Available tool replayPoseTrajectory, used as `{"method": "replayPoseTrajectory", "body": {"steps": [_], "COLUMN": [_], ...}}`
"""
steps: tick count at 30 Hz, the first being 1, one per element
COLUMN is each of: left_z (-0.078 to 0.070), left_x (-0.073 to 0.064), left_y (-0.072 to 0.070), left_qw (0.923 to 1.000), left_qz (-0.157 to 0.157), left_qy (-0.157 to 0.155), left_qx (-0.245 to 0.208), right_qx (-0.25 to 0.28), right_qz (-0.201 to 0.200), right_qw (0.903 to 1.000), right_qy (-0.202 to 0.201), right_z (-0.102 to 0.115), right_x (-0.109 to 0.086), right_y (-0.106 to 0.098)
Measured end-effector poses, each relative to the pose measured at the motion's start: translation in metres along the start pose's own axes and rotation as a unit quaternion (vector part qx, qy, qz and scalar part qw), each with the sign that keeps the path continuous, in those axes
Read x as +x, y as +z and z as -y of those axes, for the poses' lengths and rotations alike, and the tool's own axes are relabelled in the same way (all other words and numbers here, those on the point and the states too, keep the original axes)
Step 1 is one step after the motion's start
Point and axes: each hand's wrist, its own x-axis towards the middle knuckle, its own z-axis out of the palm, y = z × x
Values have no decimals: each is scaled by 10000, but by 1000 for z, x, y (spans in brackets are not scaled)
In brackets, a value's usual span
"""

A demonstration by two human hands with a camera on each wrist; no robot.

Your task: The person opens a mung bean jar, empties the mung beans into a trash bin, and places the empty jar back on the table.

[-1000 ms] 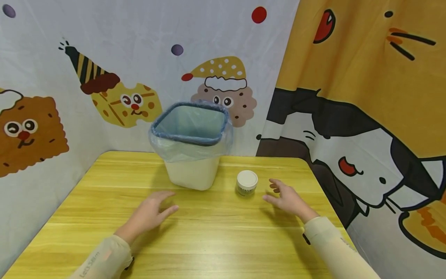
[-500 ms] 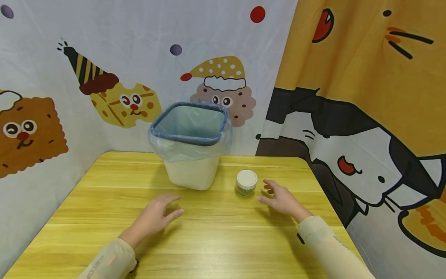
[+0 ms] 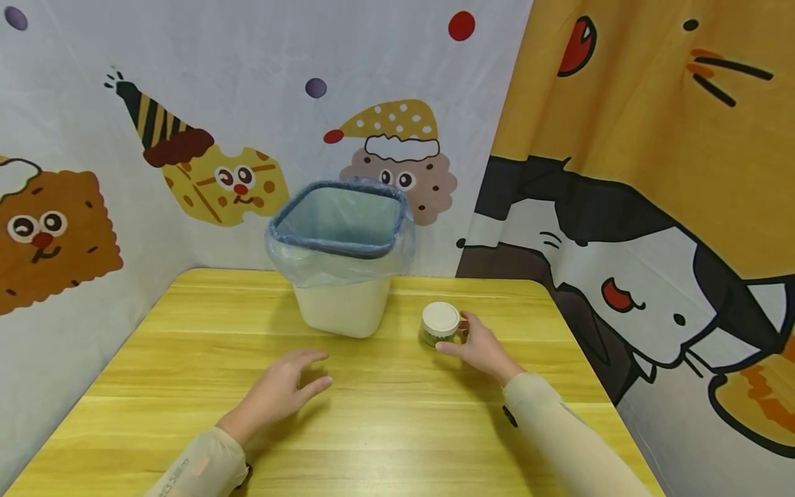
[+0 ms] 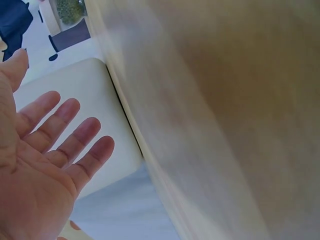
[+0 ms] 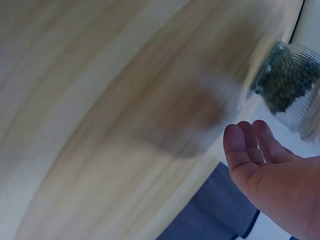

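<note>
A small clear jar (image 3: 440, 323) with a white lid stands on the table, right of the bin. In the right wrist view the jar (image 5: 290, 80) shows small green grains inside. My right hand (image 3: 481, 351) is at its right side, thumb near the jar's front and fingers at its far right. In that wrist view my right hand (image 5: 275, 175) has relaxed fingers, with a gap between them and the jar. My left hand (image 3: 276, 392) hovers over the table, left of the middle, holding nothing. Its fingers (image 4: 80, 150) are spread in the left wrist view.
A white bin (image 3: 341, 307) with a blue rim and a clear plastic liner (image 3: 335, 269) stands at the back of the wooden table (image 3: 385, 442). Behind hang a printed white cloth (image 3: 248, 41) and, on the right, a yellow cartoon cloth (image 3: 633, 124).
My right hand has moved left, up to the jar. The left hand has shifted slightly to the right. Jar and bin have stayed in place.
</note>
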Motion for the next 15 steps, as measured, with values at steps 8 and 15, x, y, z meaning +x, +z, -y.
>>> {"method": "replayPoseTrajectory", "body": {"steps": [8,15], "left_z": [-1,-5], "left_x": [-1,-2], "left_y": [1,3], "left_qw": [9999,9995], "left_qz": [138,276], "left_qy": [-22,-63], "left_qx": [-37,-157], "right_qx": [504,885], "right_qz": [-140,-363], "right_qw": [9986,9951], "right_qy": [14,260], "right_z": [5,9], "right_x": [13,19], "right_y": [14,23]}}
